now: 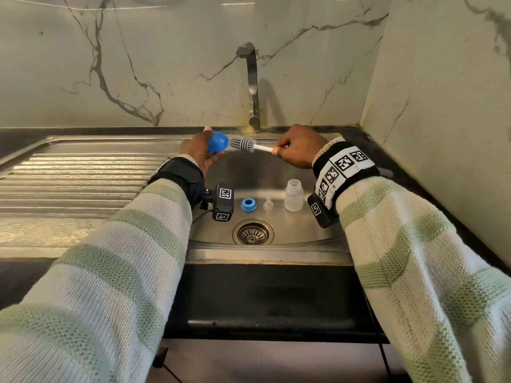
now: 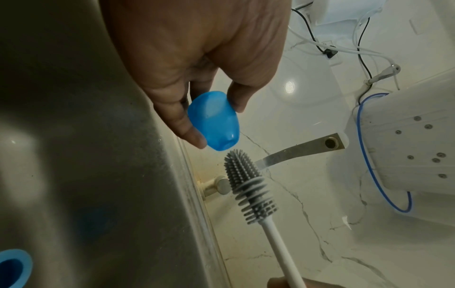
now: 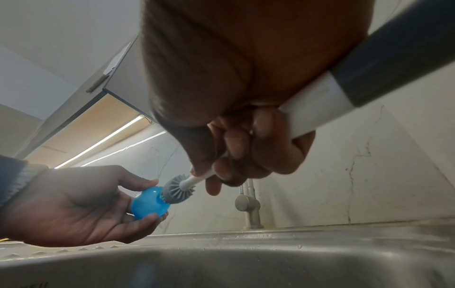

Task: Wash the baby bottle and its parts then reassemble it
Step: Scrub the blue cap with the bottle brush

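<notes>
Setting: home kitchen. Evidence: stainless-steel sink (image 1: 276, 172) with ribbed draining board (image 1: 83, 183) and round drain strainer (image 1: 253, 232); curved metal tap (image 1: 251, 84) at the back; white grey-veined marble-look wall tiles (image 1: 138, 64); black stone tabletop (image 1: 431, 172); overhead cabinet (image 3: 81, 109).

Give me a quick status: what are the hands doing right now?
Left hand holds blue cap. Right hand grips brush, bristles at cap's tip. Bottle, ring, nipple wait in sink. Nothing in the way.

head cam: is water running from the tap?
No. The tap shows no stream below its spout, and the brush and blue cap are held above a dry-looking sink.
</notes>
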`<state>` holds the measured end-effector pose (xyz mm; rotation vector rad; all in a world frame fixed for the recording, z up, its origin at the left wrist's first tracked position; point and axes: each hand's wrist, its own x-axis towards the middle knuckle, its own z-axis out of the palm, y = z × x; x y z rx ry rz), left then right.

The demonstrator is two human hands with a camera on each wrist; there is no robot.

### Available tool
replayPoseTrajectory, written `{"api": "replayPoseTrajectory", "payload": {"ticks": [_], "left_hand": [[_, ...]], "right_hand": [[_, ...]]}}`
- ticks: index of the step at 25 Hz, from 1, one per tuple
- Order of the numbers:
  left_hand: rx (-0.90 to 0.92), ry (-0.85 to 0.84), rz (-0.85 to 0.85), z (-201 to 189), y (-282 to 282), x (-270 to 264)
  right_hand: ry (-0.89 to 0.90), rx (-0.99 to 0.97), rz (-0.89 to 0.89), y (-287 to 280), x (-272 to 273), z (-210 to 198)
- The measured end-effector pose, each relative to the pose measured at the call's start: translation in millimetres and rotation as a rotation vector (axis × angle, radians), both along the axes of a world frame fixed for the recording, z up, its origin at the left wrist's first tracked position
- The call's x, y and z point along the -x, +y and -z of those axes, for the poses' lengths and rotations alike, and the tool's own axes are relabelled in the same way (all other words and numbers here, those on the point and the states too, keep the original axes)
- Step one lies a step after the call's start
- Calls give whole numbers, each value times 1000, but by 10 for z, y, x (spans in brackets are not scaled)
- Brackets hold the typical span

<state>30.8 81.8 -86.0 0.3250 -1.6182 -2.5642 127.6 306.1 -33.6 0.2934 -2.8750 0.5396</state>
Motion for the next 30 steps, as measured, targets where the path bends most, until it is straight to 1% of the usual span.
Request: {"api": "replayPoseTrajectory", "payload": {"ticks": [5, 10, 13, 15, 20, 23, 27, 30], "left_hand": [[-14, 4, 34, 20, -2, 3], [-12, 8, 55, 51, -9, 20], [21, -13, 86, 100, -12, 19], [25, -10, 93, 106, -14, 17], [17, -5, 76, 92, -6, 4], [19, -1, 72, 77, 1, -13], [30, -5, 75, 74, 2, -18], [37, -2, 81, 65, 20, -26]], "right_hand": [[-9, 65, -10, -4, -23, -8], [16, 33, -6, -8, -20, 9], [-34, 35, -19, 7, -15, 22], [-30, 29, -1, 21, -5, 13], [-33, 45, -20, 6, -5, 14], [-16, 37, -1, 12, 1, 6], [-46, 24, -29, 13, 12, 3], [-24, 22, -2, 29, 21, 13]]}}
